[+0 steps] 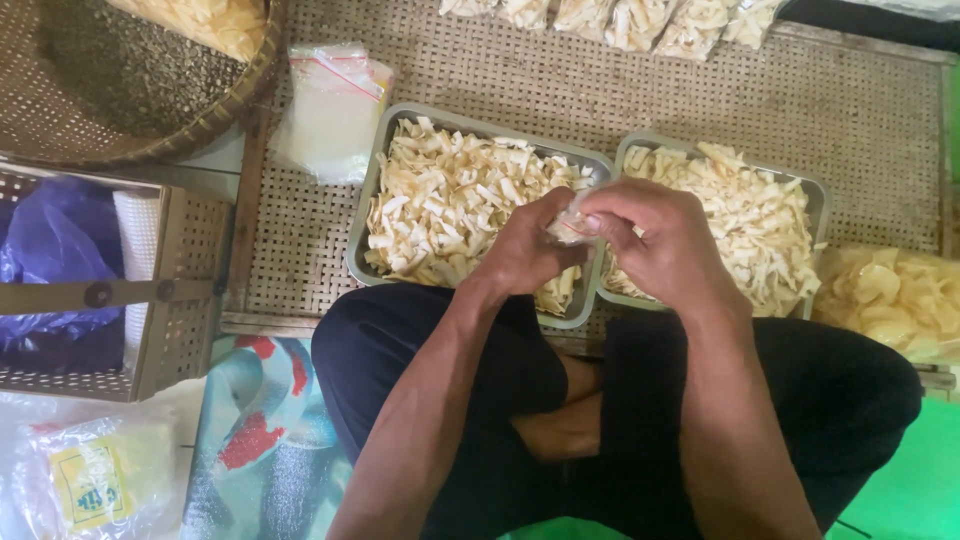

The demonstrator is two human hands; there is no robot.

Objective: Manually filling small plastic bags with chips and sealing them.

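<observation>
My left hand and my right hand meet above the gap between two grey metal trays. Both pinch a small clear plastic bag with a thin red line near its mouth. The left tray and the right tray are heaped with pale yellow chips. My crossed legs in dark trousers sit just below the trays.
A stack of empty clear bags lies left of the trays on the woven bamboo mat. Filled chip bags line the far edge; a large bag of chips sits right. A round woven basket and a woven box stand left.
</observation>
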